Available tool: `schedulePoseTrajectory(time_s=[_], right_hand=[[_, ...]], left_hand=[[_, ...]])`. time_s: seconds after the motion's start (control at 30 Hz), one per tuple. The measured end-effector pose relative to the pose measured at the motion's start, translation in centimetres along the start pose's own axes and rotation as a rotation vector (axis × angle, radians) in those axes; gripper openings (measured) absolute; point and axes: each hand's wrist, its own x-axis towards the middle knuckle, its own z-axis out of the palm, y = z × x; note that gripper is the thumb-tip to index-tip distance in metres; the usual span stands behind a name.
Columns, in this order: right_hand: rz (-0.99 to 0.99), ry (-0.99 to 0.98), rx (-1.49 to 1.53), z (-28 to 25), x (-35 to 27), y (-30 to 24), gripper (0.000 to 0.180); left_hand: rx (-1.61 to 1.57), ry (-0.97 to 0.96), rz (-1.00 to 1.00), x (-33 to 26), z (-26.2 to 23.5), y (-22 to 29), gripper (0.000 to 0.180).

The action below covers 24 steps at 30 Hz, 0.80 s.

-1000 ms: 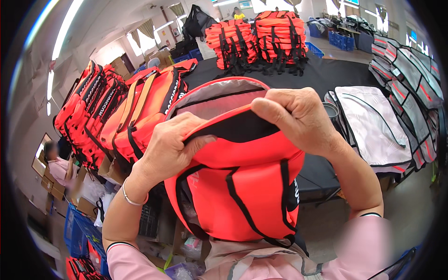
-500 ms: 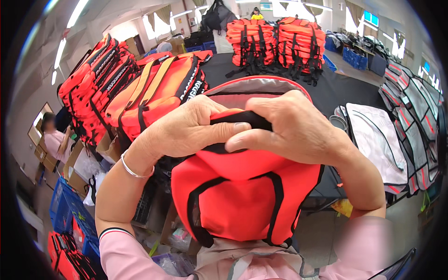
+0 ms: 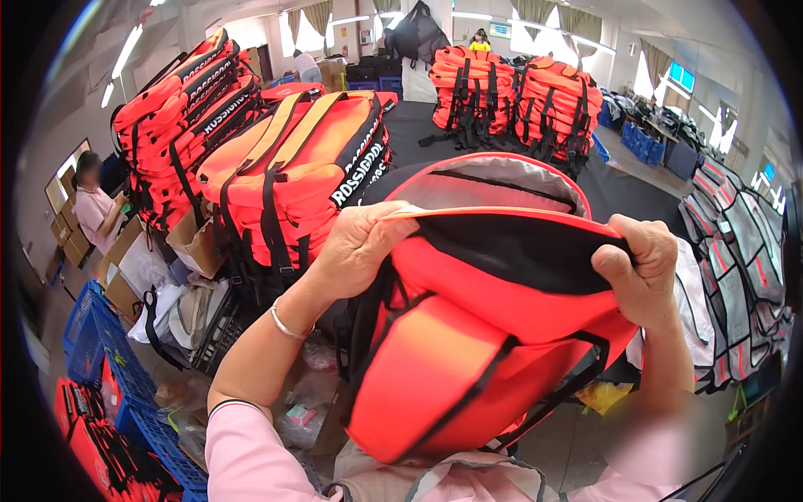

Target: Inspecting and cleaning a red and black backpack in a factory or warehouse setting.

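Curtained windows [image 3: 308, 38] line the back. Left, stacked red bags [image 3: 159, 117] carry white lettering [image 3: 364, 171]; centrally, before a black table [image 3: 631, 198], left hand [image 3: 355, 247] and right hand [image 3: 644, 263] pinch opposite ends of an open red backpack's rim [image 3: 535, 219]; grey pieces [image 3: 740, 272] lie rightmost.

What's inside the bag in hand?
Inside the bag, grey lining shows along the far side. The near rim, held by the left hand and right hand, hides the bottom and any contents there.
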Motion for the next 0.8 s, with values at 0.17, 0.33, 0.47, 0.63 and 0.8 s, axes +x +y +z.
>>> schedulePoseTrajectory(time_s=[0.17,0.33,0.47,0.63,0.8], right_hand=[[0.013,-0.015,-0.094,0.4,-0.9,2.3,0.038],[0.111,-0.133,0.076,2.5,-2.4,6.1,0.035],[0.273,-0.223,-0.014,1.3,-1.8,7.0,0.042],[-0.102,-0.208,-0.064,4.0,3.2,1.1,0.046],[0.025,-0.292,-0.212,6.6,5.5,-3.0,0.039]], left_hand=[[-0.679,0.11,-0.249,-1.5,0.5,3.8,0.045],[-0.561,0.016,-0.204,-3.3,1.8,2.7,0.049],[-0.164,-0.3,-0.595,-1.9,-1.2,3.5,0.045],[-0.372,-0.318,-0.667,-0.5,0.4,5.4,0.04],[-0.506,-0.185,-0.697,-0.6,1.1,5.8,0.04]])
